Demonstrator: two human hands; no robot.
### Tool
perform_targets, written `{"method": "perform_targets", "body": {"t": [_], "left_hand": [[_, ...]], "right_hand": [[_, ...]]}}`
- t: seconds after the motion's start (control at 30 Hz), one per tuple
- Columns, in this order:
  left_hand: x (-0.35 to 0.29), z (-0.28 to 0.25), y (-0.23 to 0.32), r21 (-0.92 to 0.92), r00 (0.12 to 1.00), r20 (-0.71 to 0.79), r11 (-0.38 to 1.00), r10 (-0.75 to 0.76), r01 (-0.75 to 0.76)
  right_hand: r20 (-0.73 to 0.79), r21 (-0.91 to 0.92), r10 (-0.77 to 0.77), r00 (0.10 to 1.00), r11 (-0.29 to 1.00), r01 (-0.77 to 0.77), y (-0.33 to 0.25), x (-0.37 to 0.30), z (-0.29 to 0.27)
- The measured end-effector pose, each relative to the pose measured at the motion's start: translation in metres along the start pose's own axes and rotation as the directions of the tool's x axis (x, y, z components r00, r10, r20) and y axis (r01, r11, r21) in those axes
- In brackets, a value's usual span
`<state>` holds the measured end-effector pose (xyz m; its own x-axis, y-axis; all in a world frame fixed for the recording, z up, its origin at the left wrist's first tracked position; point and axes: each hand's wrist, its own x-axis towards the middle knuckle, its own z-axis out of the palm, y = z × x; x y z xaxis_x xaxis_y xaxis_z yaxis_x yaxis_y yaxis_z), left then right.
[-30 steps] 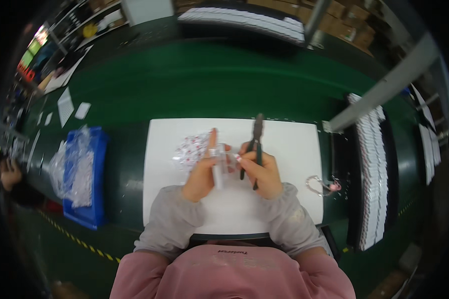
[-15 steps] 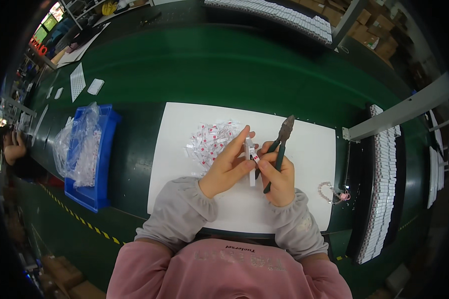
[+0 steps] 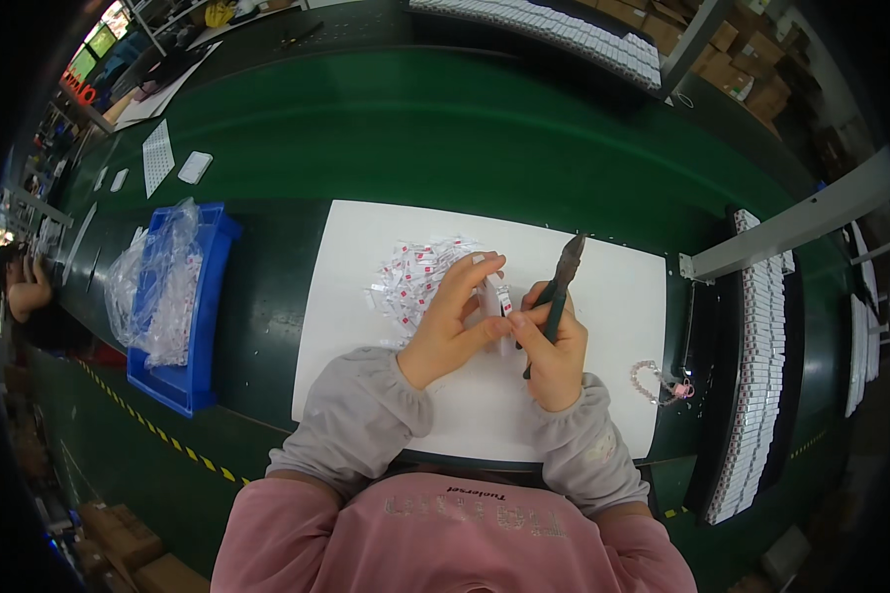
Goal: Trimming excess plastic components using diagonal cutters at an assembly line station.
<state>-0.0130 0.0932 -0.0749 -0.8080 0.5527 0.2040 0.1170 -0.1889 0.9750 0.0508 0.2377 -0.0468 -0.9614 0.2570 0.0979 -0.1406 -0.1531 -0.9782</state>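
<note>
Above a white board (image 3: 603,287), my left hand (image 3: 440,336) grips a slim white plastic piece (image 3: 492,294) between its thumb and fingers. My right hand (image 3: 558,361) has dark green-handled pliers (image 3: 567,269) tucked in its grasp, jaws pointing up and away. The right thumb and index finger meet at the side of the white piece, next to a small white tab with a red mark (image 3: 506,304). Whether they pinch that tab I cannot tell. Left of the hands lies a loose heap of small white tabs with red marks (image 3: 405,282).
A blue bin (image 3: 208,326) with clear plastic bags stands at left. Beyond the board runs a green belt (image 3: 445,128). To the right are a bead bracelet (image 3: 653,383), a grey metal post (image 3: 801,217) and a long rack of white pieces (image 3: 756,376). A person (image 3: 32,296) sits far left.
The white piece has turned in my left hand, so its lower end shows less. My left fingers have shifted around it, and the pliers have tilted slightly in my right hand.
</note>
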Motion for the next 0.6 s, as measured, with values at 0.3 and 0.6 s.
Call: {"method": "perform_targets", "body": {"t": [0.3, 0.6], "left_hand": [[0.005, -0.003, 0.005, 0.029, 0.999, -0.005, 0.999, 0.032, -0.032], [-0.003, 0.020, 0.006, -0.322, 0.982, 0.037, 0.928, -0.184, 0.186]], "right_hand": [[0.064, -0.128, -0.012, 0.998, 0.992, 0.020, -0.006, 0.006, -0.001], [0.069, -0.223, -0.087, 0.994, 0.970, 0.100, 0.008, 0.000, 0.021]]}}
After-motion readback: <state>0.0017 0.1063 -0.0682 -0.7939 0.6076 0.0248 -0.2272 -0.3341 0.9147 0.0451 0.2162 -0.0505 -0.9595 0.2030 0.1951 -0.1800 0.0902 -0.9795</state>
